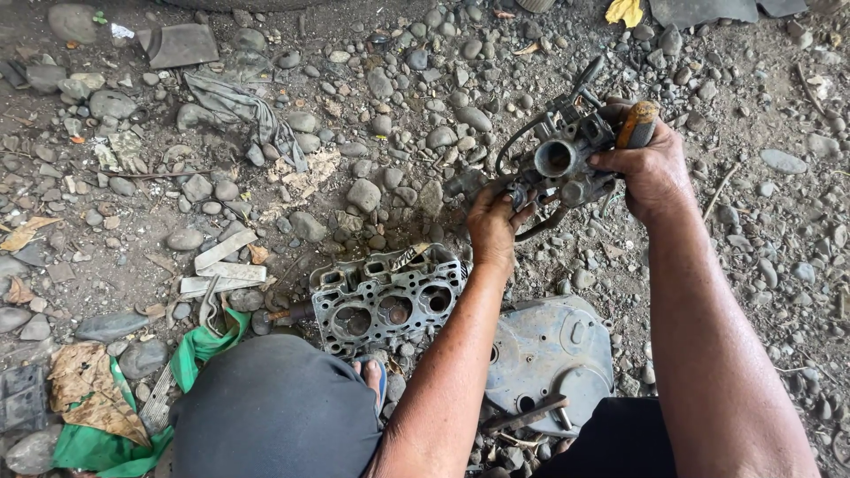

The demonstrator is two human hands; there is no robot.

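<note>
Both hands hold a grimy grey metal carburettor with a round open throat (560, 159) up at about one o'clock in the view, above the stony ground (398, 106). The left hand (492, 223) cradles it from below, its fingers closed around the underside where a thin dark hose curves out. The right hand (651, 168) grips the right flank of the part, fingers clamped on it together with an orange-handled tool (probably a screwdriver) (637, 124) whose tip cannot be made out behind the body.

The step in hand looks like work on a fastener or fitting on the carburettor's far side, with the left hand steadying. The next move would call for a firm brace from the left hand while the right one turns or levers the tool, without letting small parts drop among the pebbles.

On the ground at six o'clock lie a flat perforated metal gasket with three large holes (387, 301) and a blue-grey cast engine cover (549, 354); a green cloth (197, 350) sits at eight o'clock.
</note>
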